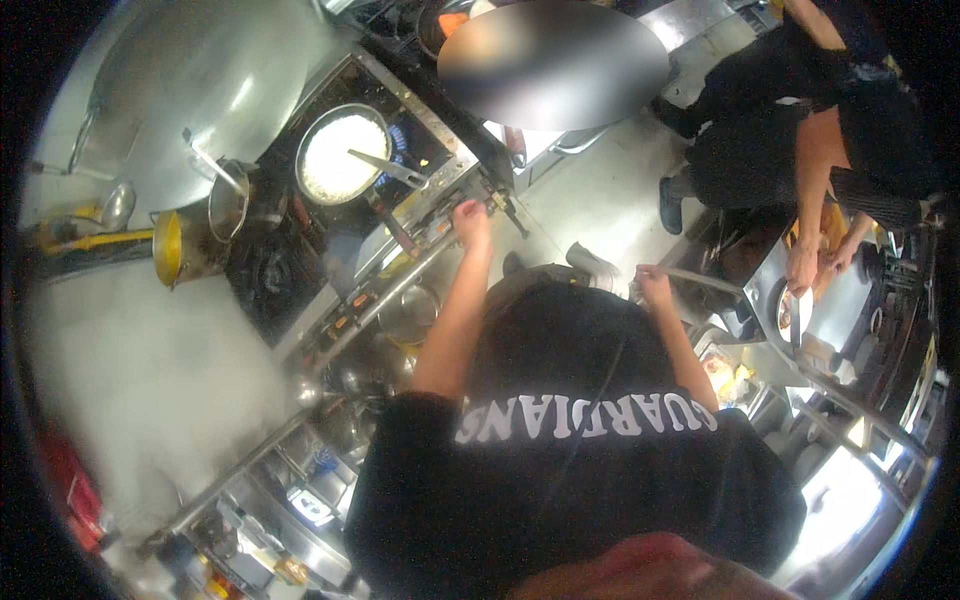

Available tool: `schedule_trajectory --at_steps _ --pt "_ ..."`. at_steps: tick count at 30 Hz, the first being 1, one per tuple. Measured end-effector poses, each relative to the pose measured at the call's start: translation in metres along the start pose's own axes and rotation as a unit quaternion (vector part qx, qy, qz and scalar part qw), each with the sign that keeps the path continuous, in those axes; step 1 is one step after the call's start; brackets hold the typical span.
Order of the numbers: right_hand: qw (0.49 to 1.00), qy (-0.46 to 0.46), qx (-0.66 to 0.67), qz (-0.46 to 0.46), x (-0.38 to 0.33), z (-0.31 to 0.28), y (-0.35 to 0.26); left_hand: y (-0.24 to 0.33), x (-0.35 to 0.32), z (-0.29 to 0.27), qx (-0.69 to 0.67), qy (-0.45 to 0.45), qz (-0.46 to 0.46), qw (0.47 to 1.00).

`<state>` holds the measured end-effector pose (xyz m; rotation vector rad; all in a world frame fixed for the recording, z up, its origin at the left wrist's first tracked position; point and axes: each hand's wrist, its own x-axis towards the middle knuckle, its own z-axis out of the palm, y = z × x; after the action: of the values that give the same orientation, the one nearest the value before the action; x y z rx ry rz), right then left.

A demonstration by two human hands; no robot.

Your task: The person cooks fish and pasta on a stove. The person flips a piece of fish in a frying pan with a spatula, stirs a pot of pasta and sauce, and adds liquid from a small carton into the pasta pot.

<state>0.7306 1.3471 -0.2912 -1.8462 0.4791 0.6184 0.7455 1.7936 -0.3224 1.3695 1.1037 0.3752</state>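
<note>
My left hand (470,224) is closed beside the front edge of the stove (405,212). What it holds, if anything, is hidden. Just beyond it, a frying pan (304,172) with white food (340,150) sits on a burner with a blue flame. A metal turner (388,168) lies across the pan's rim, and the pan's handle (392,228) points toward me. On the right, my right hand (653,286) is curled at the end of a metal rail (705,282) along the counter.
Left of the pan stand metal pots (190,245), a ladle (118,205) and a large steel wok-like vessel (215,75). A co-worker (770,140) at the right holds a knife (797,318) over a counter with a plate. Between us runs the pale floor (590,190).
</note>
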Motion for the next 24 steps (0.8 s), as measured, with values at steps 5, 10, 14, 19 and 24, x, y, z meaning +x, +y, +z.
schedule_trajectory --at_steps 5,10,14,19,24 --pt "0.998 0.032 -0.046 0.009 -0.003 -0.017 0.036 -0.011 0.001 -0.008 -0.018 -0.018 -0.015 1.000" --pt "0.984 0.013 -0.172 0.038 0.003 -0.023 0.051 -0.001 -0.009 -0.047 0.112 -0.182 -0.002 0.977" --pt "0.988 0.015 -0.143 0.049 0.022 -0.028 0.099 0.001 -0.034 -0.094 0.138 -0.238 0.012 0.961" --pt "0.965 -0.011 -0.254 -0.065 0.036 -0.014 0.099 -0.018 -0.053 -0.166 0.199 -0.162 -0.023 0.966" --pt "0.965 -0.147 -0.213 -0.033 0.090 0.003 0.098 -0.034 -0.115 -0.224 0.212 -0.042 -0.027 0.976"
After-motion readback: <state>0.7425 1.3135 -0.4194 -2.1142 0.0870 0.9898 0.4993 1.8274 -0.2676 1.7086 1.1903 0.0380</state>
